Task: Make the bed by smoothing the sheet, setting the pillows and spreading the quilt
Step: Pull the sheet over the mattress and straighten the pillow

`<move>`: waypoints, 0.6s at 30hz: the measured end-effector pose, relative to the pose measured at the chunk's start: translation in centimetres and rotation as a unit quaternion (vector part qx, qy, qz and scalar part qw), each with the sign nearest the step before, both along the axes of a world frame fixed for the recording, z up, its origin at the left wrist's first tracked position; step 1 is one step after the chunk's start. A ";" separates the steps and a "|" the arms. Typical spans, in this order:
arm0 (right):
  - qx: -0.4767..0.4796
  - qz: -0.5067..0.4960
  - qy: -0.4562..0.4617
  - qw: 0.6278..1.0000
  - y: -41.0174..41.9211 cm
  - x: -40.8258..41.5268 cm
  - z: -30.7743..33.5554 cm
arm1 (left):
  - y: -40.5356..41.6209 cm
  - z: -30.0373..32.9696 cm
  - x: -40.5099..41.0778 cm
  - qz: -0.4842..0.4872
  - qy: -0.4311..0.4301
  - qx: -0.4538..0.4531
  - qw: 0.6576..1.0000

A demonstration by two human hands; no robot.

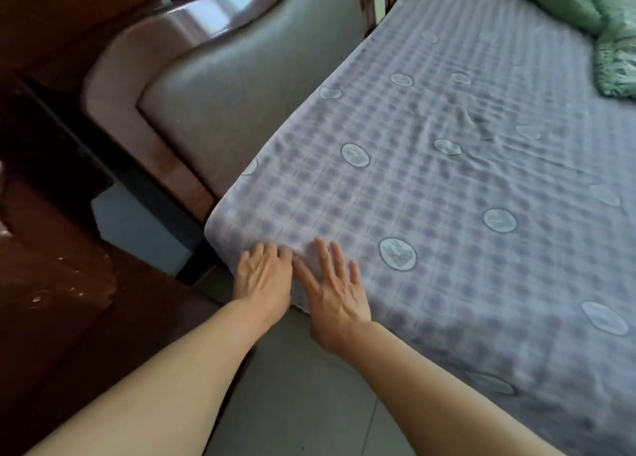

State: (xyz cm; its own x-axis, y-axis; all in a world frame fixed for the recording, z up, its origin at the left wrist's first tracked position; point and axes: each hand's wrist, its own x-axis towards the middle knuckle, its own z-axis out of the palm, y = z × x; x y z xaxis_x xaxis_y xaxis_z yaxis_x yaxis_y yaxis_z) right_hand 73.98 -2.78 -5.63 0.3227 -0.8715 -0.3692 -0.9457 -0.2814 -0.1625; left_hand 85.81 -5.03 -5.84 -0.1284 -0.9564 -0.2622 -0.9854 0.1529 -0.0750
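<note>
Bedroom floor tiles at 6 o'clock; left hand (263, 276) and right hand (335, 288) press flat, fingers spread, on the soft, light checked sheet (447, 187); green quilt (592, 18) at 1 o'clock looks limp, best gathered by its edge

padded headboard (241, 87), dark wood nightstand (51, 166), grey tiled floor (296, 386).

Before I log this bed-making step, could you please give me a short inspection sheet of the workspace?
Surface: checked sheet covers the bed; wrinkles near its middle.
Job's things: green quilt bunched at the far corner; no pillows seen.
Clutter: nothing seen.
Hands: left hand and right hand lie flat, fingers straight, on the sheet's near corner.
Cables: nothing seen.
Surroundings: padded headboard beside the sheet's left edge; dark wooden furniture left; tiled floor below.
</note>
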 end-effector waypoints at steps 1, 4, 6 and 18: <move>0.002 -0.026 0.006 1.000 0.2 -0.7 0.0 | -0.1 0.5 -1.0 -0.005 0.017 -0.035 0.999; 0.001 -0.086 0.036 0.996 0.8 -3.8 0.2 | -0.3 1.2 -4.0 -0.048 0.046 -0.051 0.997; 0.024 -0.117 0.049 0.992 1.5 -6.8 0.4 | -0.1 1.2 -6.3 -0.070 0.056 0.023 0.996; 0.081 -0.293 0.101 0.947 12.7 -29.7 0.2 | 7.4 0.8 -27.1 -0.207 0.090 0.182 0.957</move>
State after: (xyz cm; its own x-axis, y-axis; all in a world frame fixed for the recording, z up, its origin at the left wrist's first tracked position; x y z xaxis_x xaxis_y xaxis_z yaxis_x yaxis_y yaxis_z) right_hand 44.30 9.88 -5.38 -0.2901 -0.8060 -0.5160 -0.9485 0.3139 0.0430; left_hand 58.73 2.36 -5.06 -0.5509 -0.6639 -0.5058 -0.8268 0.5165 0.2226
